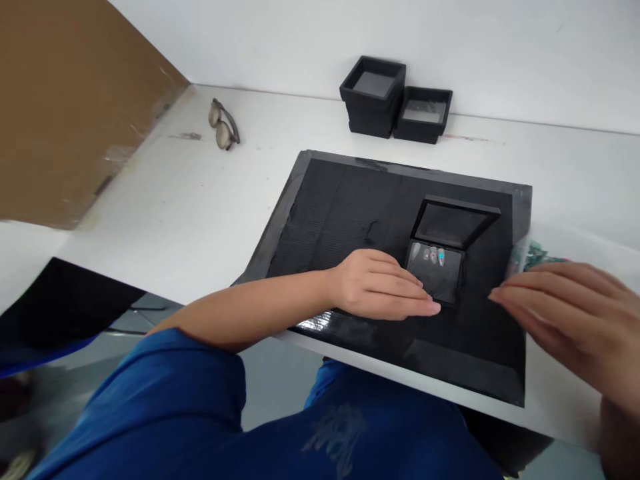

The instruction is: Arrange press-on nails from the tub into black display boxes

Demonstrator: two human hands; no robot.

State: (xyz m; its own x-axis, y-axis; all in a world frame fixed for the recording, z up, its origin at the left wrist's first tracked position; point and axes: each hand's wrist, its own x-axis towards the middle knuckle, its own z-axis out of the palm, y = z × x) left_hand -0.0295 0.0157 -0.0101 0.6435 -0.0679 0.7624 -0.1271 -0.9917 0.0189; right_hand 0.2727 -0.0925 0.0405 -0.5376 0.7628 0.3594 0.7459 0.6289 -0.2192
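While the fingers of the left hand [383,288] are laid together over the near left corner of an open black case [443,283] on a black mat [335,213], those of the right hand [575,313] are bunched beside a clear bag [519,259]; whether anything is gripped by either cannot be told. The case is best held steady, the small shiny pieces [433,255] inside unbrushed.

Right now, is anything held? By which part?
Can't tell: the left hand covers a corner of the open box, hiding any grip; the right hand shows nothing clearly held.
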